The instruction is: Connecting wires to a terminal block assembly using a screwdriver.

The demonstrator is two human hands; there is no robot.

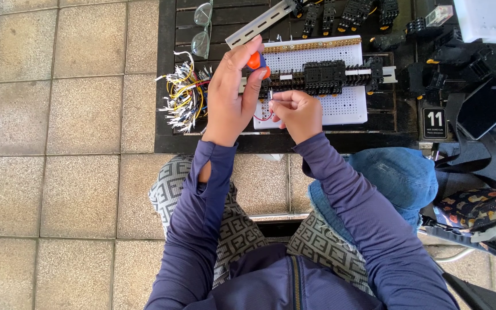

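The dark counter [167, 115] fills the top middle and top right of the picture, above the grey floor tiles. On it, in the top middle, lies a white board with holes [340, 109]. A row of black blocks [322, 77] sits on a rail across that board.

To the left of the board is a bunch of loose wires [185, 97], yellow, white and red. Clear safety glasses [202, 26] lie near the top edge.

The left hand [231, 97] is closed around a screwdriver with an orange handle [255, 62], and its tip points down at the left end of the black blocks. The right hand [297, 112] is pinched shut on a thin red wire [265, 116], just beside the blocks at the lower left of the board. The wire tip is very small, so I think it is at a block hole, but I cannot be sure.

What could go wrong: the screwdriver could slip off the little screw and poke the fingers, because they are so close. The wire could pop out if the pinch loosens. It could also go into the wrong hole, since the holes sit close together.
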